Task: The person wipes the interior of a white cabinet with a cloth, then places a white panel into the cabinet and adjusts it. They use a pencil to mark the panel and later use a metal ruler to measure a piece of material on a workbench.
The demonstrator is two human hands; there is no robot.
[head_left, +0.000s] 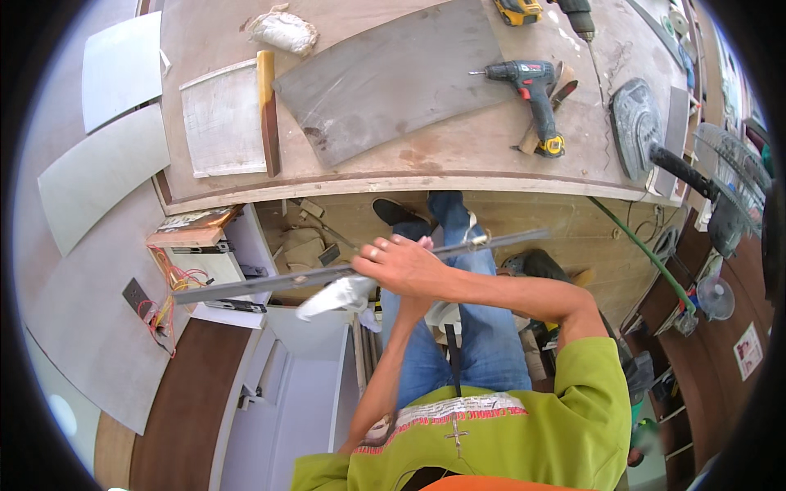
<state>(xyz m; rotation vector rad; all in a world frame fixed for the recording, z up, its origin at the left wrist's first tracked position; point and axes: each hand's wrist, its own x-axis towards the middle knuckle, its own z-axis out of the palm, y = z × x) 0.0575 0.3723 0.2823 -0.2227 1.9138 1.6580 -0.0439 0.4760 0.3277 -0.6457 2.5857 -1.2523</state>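
A long, thin dark-grey strip [237, 287] lies slantwise across the front of my body, its right end higher in the picture. My right hand [399, 263], with a ring on one finger, is closed over the strip near its middle. Beneath it is my left hand [417, 307], its wrist crossing under the right one; most of its fingers are hidden. A crumpled whitish cloth or plastic piece [337, 296] hangs below the strip beside my hands. Which hand grips that piece I cannot tell.
Ahead, the workbench [393, 186] bears a grey sheet [393, 82], a cordless drill [532, 94], a wood-edged panel [225, 119] and a white bundle [282, 31]. At left stand an open cabinet [282, 385] and loose wires [168, 282]. A fan [729, 180] stands right, near a green hose [647, 250].
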